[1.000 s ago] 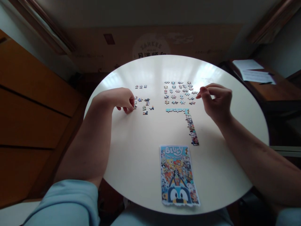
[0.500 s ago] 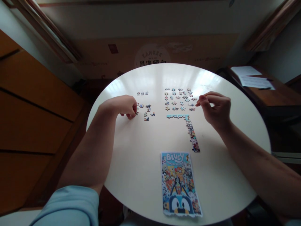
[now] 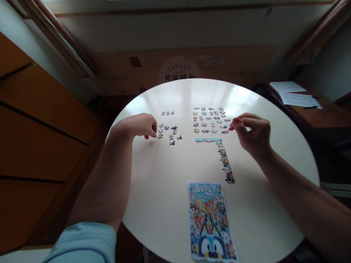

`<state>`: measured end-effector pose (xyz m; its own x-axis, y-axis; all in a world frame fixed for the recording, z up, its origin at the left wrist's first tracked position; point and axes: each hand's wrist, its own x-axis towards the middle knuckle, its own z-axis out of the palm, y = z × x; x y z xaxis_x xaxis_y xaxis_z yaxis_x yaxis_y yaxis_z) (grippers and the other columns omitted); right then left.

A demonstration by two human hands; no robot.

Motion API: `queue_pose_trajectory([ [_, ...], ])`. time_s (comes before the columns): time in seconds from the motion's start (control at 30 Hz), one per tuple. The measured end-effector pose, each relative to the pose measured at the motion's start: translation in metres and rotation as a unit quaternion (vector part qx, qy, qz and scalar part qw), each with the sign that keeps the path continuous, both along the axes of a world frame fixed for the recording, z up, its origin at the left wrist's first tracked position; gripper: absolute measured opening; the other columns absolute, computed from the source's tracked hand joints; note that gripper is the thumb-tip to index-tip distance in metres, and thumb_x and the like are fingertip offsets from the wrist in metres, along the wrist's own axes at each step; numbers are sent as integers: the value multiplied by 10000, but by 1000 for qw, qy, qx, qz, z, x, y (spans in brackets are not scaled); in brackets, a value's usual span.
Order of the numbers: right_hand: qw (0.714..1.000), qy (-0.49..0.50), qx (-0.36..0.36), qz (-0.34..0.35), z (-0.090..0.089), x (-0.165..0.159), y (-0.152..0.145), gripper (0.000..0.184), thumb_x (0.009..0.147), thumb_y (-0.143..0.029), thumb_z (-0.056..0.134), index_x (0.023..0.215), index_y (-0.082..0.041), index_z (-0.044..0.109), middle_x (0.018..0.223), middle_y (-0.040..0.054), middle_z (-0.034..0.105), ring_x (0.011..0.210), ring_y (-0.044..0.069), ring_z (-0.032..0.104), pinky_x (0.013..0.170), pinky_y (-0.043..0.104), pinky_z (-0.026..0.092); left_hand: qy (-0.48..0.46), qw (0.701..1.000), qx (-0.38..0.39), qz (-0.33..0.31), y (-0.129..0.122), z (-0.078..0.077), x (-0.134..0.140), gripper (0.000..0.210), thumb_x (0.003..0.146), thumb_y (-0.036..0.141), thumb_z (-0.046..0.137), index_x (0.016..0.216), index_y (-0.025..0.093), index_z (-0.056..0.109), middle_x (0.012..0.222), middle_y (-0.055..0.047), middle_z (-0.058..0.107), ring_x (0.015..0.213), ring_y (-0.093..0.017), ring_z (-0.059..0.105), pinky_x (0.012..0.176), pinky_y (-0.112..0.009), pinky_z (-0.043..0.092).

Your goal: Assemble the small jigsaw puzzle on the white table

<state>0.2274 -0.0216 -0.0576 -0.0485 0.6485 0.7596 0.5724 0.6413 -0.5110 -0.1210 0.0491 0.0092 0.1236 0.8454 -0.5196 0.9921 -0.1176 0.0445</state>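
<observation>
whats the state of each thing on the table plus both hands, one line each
bare left hand: curled, grip unclear
bare right hand: raised, thumb and forefinger pinched
small multicoloured cardboard puzzle pieces: loose, mostly spread out
blue-topped, multicoloured corner-shaped puzzle strip: joined, two sides
blue-and-multicoloured rectangular printed sheet: face up, bottom edge ragged

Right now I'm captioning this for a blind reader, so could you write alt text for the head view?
A person's left hand and right hand flank loose puzzle pieces on a white table. Nearer the wearer lie an L-shaped strip of joined pieces and a Bluey picture.
</observation>
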Motion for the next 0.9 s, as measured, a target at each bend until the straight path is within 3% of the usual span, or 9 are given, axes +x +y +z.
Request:
queue_pose_trajectory([
  [0.1,1000,3,-3,17,-1,-2,-2,378,978,-328,608,626,-224,698,665,27,690,638,159,669,587,315,521,-24,998,51,-2,2,-4,-5,168,736,304,698,862,208,752,772,-47,765,732,-215,679,671,-268,441],
  [0.27,999,-4,1,53,-5,-4,-4,298,955,-223,632,669,-212,715,717,32,694,667,155,670,589,299,528,-41,962,269,-15,10,-17,-6,203,875,323,614,950,210,764,1008,-83,767,941,-245,670,759,-293,463],
  [0.37,998,-4,0,69,-7,-3,-5,260,936,-176,644,690,-213,720,743,31,689,679,156,668,580,294,525,-50,947,316,-7,15,-27,-4,263,937,323,542,1012,211,768,1070,-85,758,992,-255,665,818,-319,482],
  [0.7,996,-41,-3,75,-10,-2,0,226,920,-107,647,733,-217,712,775,26,681,685,143,659,562,272,527,-48,954,284,89,30,-46,-15,334,982,278,478,1168,238,752,1276,-68,717,1123,-260,655,927,-336,504],
  [0.8,995,-52,-5,85,-9,-1,0,210,923,-100,642,759,-212,710,783,27,681,688,140,664,561,260,541,-37,955,273,113,31,-47,-19,308,953,266,513,1117,237,772,1208,-61,750,1082,-263,673,891,-340,521],
  [0.9,993,-66,-3,95,-8,-1,1,193,926,-94,637,781,-202,704,790,27,680,694,133,664,563,244,549,-31,957,274,95,27,-46,-21,263,928,260,551,1019,241,797,1100,-41,782,1017,-259,692,835,-340,530],
])
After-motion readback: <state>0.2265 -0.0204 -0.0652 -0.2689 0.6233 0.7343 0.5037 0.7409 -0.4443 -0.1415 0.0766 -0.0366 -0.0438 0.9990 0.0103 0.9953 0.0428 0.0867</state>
